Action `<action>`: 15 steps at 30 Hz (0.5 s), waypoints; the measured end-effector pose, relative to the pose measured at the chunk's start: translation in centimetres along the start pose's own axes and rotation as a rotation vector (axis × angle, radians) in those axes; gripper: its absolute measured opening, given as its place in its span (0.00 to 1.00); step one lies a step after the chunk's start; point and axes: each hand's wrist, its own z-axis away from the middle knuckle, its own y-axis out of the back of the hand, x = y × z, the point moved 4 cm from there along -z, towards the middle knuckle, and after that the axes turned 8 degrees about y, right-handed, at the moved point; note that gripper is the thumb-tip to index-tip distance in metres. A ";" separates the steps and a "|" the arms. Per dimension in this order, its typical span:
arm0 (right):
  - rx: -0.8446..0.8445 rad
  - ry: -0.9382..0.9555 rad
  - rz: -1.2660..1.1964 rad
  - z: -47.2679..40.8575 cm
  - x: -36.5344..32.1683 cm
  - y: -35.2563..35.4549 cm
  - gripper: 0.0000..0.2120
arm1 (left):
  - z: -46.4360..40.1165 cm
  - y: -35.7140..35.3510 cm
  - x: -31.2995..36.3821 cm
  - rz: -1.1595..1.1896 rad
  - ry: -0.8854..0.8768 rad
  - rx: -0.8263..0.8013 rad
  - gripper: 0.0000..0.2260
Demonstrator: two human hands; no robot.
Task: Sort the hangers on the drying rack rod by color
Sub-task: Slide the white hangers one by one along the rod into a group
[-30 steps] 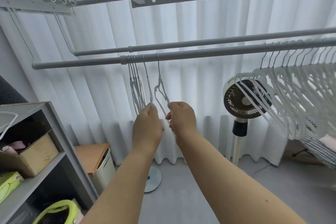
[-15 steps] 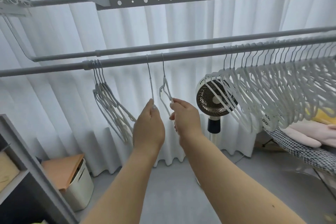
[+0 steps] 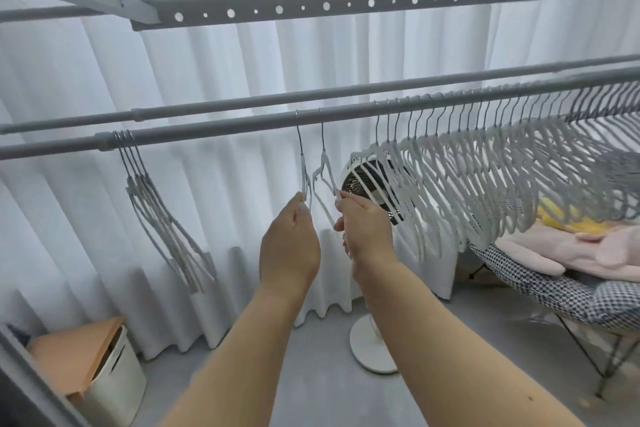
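Note:
A grey drying rack rod (image 3: 225, 130) runs across the view. Two white hangers hang side by side at its middle. My left hand (image 3: 289, 248) pinches the lower part of the left hanger (image 3: 304, 173). My right hand (image 3: 365, 234) pinches the right hanger (image 3: 323, 168), which is turned a little sideways. A small bunch of grey and white hangers (image 3: 162, 215) hangs at the rod's left end. A long dense row of white hangers (image 3: 485, 177) fills the right half of the rod, with grey hangers at its far right.
A second rod (image 3: 242, 104) runs behind the first, and perforated rails (image 3: 311, 7) sit overhead. A standing fan (image 3: 370, 191) is behind the hangers. A checkered chair (image 3: 554, 295) with pink cloth stands right, a lidded bin (image 3: 104, 371) lower left. White curtains hang behind.
The two held hangers have slid right along the rod with both hands, away from the left bunch and closer to the long row. The view has also turned right.

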 end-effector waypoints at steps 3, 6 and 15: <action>0.013 0.008 -0.002 -0.5 -0.2 1.1 0.14 | 0.2 -1.2 0.6 -0.001 -0.017 -0.013 0.20; 0.036 0.007 -0.004 -1.1 -0.3 2.1 0.13 | 0.4 -2.3 1.2 0.000 -0.021 -0.032 0.20; 0.055 0.007 -0.032 -2.3 -0.6 4.4 0.11 | 0.5 -4.7 2.0 0.018 -0.019 -0.067 0.19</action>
